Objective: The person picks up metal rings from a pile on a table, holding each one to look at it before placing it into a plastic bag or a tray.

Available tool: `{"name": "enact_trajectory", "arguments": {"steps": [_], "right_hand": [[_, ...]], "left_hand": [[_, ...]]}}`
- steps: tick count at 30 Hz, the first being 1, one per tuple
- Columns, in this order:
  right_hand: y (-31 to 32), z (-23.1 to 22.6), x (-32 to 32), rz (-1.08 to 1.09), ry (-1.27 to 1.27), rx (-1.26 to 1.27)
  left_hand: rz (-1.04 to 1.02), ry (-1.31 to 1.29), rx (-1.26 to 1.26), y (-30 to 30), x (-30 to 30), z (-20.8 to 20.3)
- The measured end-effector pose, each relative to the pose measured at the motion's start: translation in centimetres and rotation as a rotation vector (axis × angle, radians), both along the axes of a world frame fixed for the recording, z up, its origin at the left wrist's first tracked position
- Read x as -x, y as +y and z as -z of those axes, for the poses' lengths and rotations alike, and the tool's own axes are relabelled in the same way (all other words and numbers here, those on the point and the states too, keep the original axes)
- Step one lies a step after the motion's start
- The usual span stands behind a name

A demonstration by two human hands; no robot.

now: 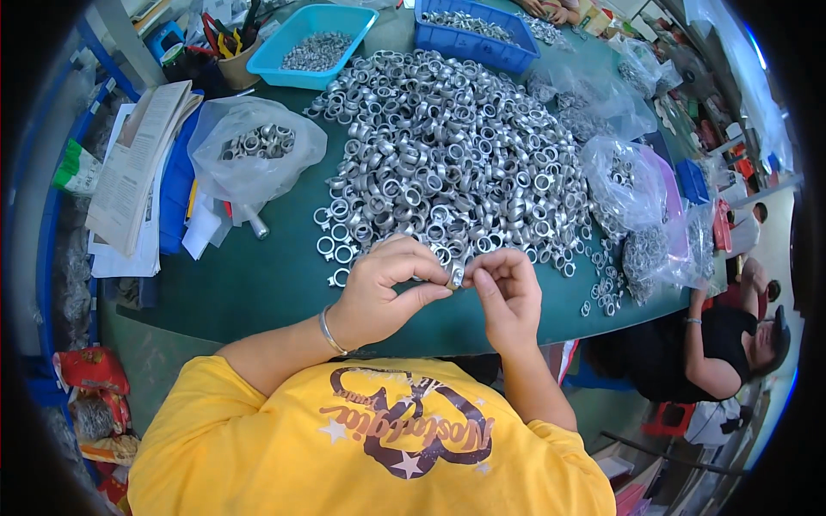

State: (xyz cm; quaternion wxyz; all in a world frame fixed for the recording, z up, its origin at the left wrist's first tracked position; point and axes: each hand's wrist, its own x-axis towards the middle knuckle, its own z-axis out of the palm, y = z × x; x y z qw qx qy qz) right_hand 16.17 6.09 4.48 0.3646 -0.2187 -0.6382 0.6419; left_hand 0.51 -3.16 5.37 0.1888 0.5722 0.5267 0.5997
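A small metal ring clamp [456, 275] is pinched between the thumb and fingers of my left hand [389, 279], just short of the big pile. My right hand [506, 297] comes in from the other side with its thumb and fingers pressed together at the ring clamp's edge; whether a tiny part sits between those fingertips is hidden. Beyond both hands spreads a large heap of similar silvery ring clamps [447, 146] on the green table [249, 297]. A few loose rings lie close to my left hand.
A turquoise tray [262, 64] and a blue tray [430, 36] of small metal parts stand behind the heap. An open plastic bag [206, 142] with rings sits left, near papers [142, 172]. Bags of small rings [645, 258] line the right. A co-worker [723, 353] is at the right.
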Motion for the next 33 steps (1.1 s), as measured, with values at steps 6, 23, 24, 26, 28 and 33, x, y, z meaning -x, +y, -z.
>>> {"name": "enact_trajectory", "arguments": {"steps": [6,23,24,26,28,33], "right_hand": [[-1.2,0.0,0.1,-0.096,-0.036,0.228],[-0.3,3.7,-0.1,-0.377,0.337,0.638],[-0.2,3.8,-0.1,-0.376,0.340,0.641],[0.0,4.0,0.0,-0.375,0.338,0.656],[0.1,4.1,0.0,-0.374,0.343,0.669],[0.4,4.9,-0.4,-0.342,0.319,0.621]], "left_hand": [[0.030,0.087,-0.020,-0.8,0.5,0.8],[-0.084,0.011,0.082,-1.3,-0.3,1.6],[-0.092,0.012,0.090,-1.3,-0.4,1.6],[-0.102,-0.027,0.128,-1.4,-0.5,1.8],[-0.105,-0.059,0.151,-1.3,-0.7,2.0],[-0.054,-0.105,0.226,-0.9,-0.6,2.4]]}}
